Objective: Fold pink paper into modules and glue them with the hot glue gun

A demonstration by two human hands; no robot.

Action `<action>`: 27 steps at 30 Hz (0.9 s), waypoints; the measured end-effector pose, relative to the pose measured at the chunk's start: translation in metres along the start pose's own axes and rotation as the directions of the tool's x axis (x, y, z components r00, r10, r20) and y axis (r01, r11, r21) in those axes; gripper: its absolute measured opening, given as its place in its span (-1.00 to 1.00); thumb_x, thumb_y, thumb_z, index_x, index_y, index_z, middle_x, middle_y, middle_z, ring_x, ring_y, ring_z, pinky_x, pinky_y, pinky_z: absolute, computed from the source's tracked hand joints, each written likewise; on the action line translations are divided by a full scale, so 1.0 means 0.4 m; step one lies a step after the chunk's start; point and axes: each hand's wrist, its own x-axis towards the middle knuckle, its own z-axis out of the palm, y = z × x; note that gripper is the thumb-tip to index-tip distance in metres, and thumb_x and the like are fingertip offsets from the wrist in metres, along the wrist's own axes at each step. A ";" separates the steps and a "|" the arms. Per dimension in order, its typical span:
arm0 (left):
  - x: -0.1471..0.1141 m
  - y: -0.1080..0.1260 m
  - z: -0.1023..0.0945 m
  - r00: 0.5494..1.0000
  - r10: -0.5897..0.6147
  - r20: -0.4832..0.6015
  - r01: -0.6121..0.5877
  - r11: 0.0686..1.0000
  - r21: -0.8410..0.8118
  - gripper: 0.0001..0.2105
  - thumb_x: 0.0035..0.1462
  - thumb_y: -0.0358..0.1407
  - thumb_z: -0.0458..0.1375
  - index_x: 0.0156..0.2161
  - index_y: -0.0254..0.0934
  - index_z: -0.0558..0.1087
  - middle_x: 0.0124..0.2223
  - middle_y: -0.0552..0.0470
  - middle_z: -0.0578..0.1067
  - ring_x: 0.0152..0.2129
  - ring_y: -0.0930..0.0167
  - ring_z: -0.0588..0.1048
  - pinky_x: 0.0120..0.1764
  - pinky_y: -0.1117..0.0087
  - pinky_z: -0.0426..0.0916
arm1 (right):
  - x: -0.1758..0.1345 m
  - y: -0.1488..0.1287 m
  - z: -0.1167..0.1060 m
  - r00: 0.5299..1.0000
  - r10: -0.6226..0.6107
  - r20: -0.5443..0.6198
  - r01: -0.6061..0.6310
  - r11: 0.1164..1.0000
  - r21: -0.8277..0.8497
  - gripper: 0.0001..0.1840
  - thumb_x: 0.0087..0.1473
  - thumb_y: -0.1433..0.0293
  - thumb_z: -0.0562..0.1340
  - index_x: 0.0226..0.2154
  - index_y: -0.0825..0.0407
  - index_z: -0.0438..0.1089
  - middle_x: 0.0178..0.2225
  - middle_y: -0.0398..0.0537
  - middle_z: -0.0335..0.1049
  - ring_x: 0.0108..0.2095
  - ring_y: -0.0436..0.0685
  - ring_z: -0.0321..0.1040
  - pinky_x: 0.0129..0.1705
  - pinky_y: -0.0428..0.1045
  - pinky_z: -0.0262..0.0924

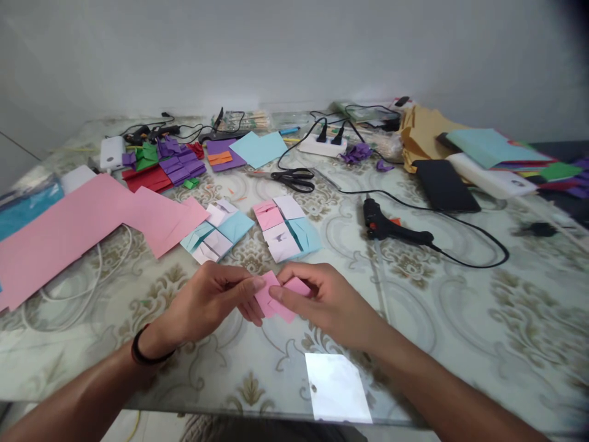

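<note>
We've got the small pink paper (276, 298) pinched between left hand (216, 301) and right hand (322, 301) near the table's (460, 344) front edge, mid-fold; probably needs a firm crease next.

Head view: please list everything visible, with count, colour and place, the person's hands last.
small folded paper: one, pink, pinched between both hands
folded paper pieces: two clusters, pink, white and light blue, beyond the hands
large paper sheets: a few overlapping, pink, left
white square: one, near table edge; cannot tell whether paper or glare
glue gun: one, black, corded, right of centre
scissors: one pair, black handles, centre back
power strip: one, white, two plugs in, back
folded paper heap: purple, red, green, back left
phone: one, black, right
table: one, patterned top
left hand: black wristband, holds the pink paper
right hand: holds the pink paper
</note>
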 end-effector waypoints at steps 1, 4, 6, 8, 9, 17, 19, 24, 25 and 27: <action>0.001 0.001 0.000 1.000 -0.011 0.007 0.011 1.000 -0.008 -0.52 0.45 -0.08 0.10 -0.45 -0.25 0.63 -0.47 -0.02 0.69 -0.51 0.36 0.67 -0.34 0.37 0.58 | 0.000 0.000 0.000 1.000 0.004 0.007 -0.004 1.000 0.021 -0.68 0.25 0.19 0.32 -0.45 0.02 0.39 -0.55 -0.26 0.18 -0.54 -0.03 0.03 -0.52 -0.09 -0.08; 0.003 0.002 -0.006 0.999 -0.028 -0.021 0.028 1.000 -0.008 -0.43 0.48 -0.02 0.01 -0.47 -0.25 0.63 -0.47 -0.05 0.68 -0.51 0.35 0.65 -0.34 0.33 0.57 | -0.001 -0.004 -0.004 1.000 -0.010 -0.002 0.010 0.998 0.057 -0.66 0.23 0.17 0.33 -0.46 0.02 0.37 -0.55 -0.26 0.15 -0.53 -0.03 0.03 -0.50 -0.08 -0.06; 0.004 0.002 -0.013 0.998 -0.002 -0.062 0.004 1.000 0.028 -0.54 0.43 -0.04 0.11 -0.42 -0.26 0.61 -0.50 0.01 0.62 -0.55 0.41 0.56 -0.42 0.40 0.48 | -0.002 -0.006 -0.008 0.999 -0.031 -0.011 0.031 0.998 0.058 -0.66 0.23 0.18 0.33 -0.47 0.02 0.36 -0.55 -0.25 0.16 -0.53 -0.03 0.04 -0.49 -0.07 -0.05; 0.004 0.003 -0.017 0.995 0.038 -0.093 -0.032 0.998 0.063 -0.68 0.35 -0.10 0.23 -0.36 -0.28 0.58 -0.53 0.09 0.51 -0.60 0.49 0.42 -0.51 0.47 0.32 | -0.002 -0.008 -0.011 0.998 -0.055 -0.011 0.056 0.997 0.057 -0.67 0.24 0.22 0.32 -0.48 0.02 0.34 -0.55 -0.25 0.16 -0.52 -0.03 0.04 -0.49 -0.07 -0.06; 0.003 0.004 -0.019 0.993 0.058 -0.098 -0.051 0.996 0.072 -0.73 0.33 -0.13 0.26 -0.34 -0.28 0.56 -0.53 0.13 0.46 -0.61 0.52 0.35 -0.54 0.49 0.25 | -0.002 -0.009 -0.012 0.998 -0.065 -0.010 0.066 0.996 0.055 -0.68 0.24 0.25 0.32 -0.49 0.02 0.34 -0.55 -0.25 0.15 -0.52 -0.03 0.03 -0.49 -0.08 -0.07; -0.007 0.005 -0.009 0.997 0.064 -0.042 -0.061 0.996 0.065 -0.71 0.41 -0.15 0.16 -0.33 -0.28 0.45 -0.52 0.17 0.36 -0.59 0.53 0.29 -0.51 0.49 0.20 | -0.002 -0.011 -0.004 0.999 -0.039 -0.014 0.040 0.999 0.012 -0.73 0.21 0.29 0.31 -0.47 0.01 0.33 -0.52 -0.23 0.18 -0.51 -0.02 0.06 -0.53 -0.10 -0.06; -0.005 0.002 -0.004 0.997 0.062 -0.040 -0.059 0.996 0.060 -0.71 0.42 -0.15 0.14 -0.32 -0.27 0.45 -0.52 0.16 0.37 -0.59 0.52 0.30 -0.50 0.49 0.22 | -0.001 -0.009 -0.002 1.000 -0.003 -0.021 0.004 0.999 0.035 -0.73 0.19 0.27 0.32 -0.47 0.01 0.35 -0.55 -0.24 0.16 -0.54 -0.03 0.03 -0.55 -0.11 -0.08; -0.001 -0.004 0.002 0.995 0.096 -0.011 -0.092 0.976 0.195 -0.79 0.38 -0.20 0.20 -0.27 -0.26 0.54 -0.40 0.09 0.51 -0.48 0.48 0.40 -0.40 0.46 0.29 | -0.003 -0.003 0.006 1.000 0.015 -0.017 -0.014 0.998 0.069 -0.81 0.17 0.31 0.34 -0.44 0.02 0.45 -0.56 -0.23 0.23 -0.56 -0.04 0.05 -0.56 -0.12 -0.07; -0.002 -0.004 0.002 0.994 0.109 -0.002 -0.106 0.970 0.219 -0.81 0.37 -0.22 0.21 -0.28 -0.25 0.55 -0.39 0.09 0.52 -0.46 0.48 0.41 -0.39 0.46 0.29 | -0.004 -0.003 0.009 1.000 0.002 -0.019 -0.001 0.997 0.074 -0.83 0.16 0.33 0.34 -0.44 0.03 0.46 -0.55 -0.23 0.25 -0.55 -0.04 0.06 -0.56 -0.12 -0.06; -0.005 -0.003 0.001 0.991 0.132 0.022 -0.133 0.966 0.223 -0.81 0.38 -0.25 0.20 -0.29 -0.25 0.56 -0.39 0.10 0.52 -0.47 0.49 0.41 -0.37 0.46 0.30 | -0.007 -0.006 0.016 0.999 -0.016 -0.031 0.019 0.997 0.081 -0.85 0.12 0.38 0.35 -0.46 0.03 0.46 -0.55 -0.23 0.27 -0.56 -0.05 0.07 -0.57 -0.13 -0.06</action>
